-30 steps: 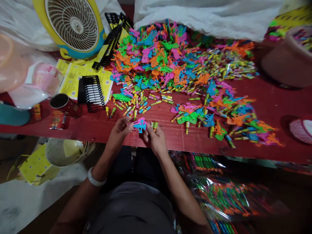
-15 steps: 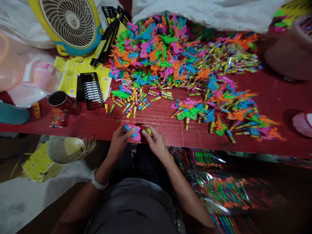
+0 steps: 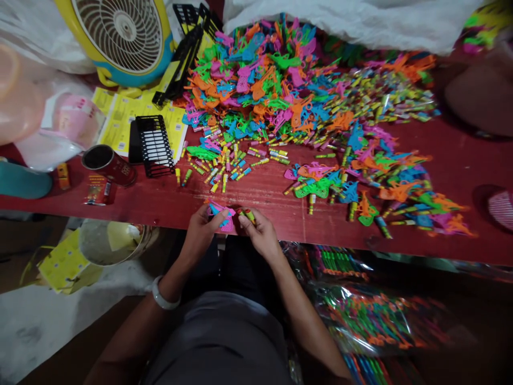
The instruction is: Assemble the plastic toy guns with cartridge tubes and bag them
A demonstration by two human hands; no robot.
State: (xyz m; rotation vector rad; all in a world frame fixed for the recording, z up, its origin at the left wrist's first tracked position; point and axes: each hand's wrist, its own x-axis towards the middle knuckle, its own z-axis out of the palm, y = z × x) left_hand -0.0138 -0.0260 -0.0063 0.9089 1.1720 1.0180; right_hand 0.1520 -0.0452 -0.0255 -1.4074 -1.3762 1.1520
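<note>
At the front edge of the red table [image 3: 264,206], my left hand [image 3: 202,227] is closed on small plastic toy guns [image 3: 226,220], pink and blue, held together between thumb and fingers. Just to its right, my right hand [image 3: 260,232] pinches small tubes with yellow-green and red on them [image 3: 249,215]. The two hands are close together but apart. Beyond them lie loose striped tubes [image 3: 224,166]. A group of toy guns with tubes [image 3: 318,182] sits to the right of these.
A heap of coloured toy guns [image 3: 256,80] fills the back, beside a pile of tubes [image 3: 385,96]. On the left stand a fan [image 3: 126,32], a dark cup [image 3: 108,164] and a black plastic rack [image 3: 155,147]. Below the table are a bucket [image 3: 108,256] and packed bags [image 3: 377,318].
The view has shifted slightly, so the table's things appear a little further right. Both hands keep their holds, with the tubes in the right hand turned slightly.
</note>
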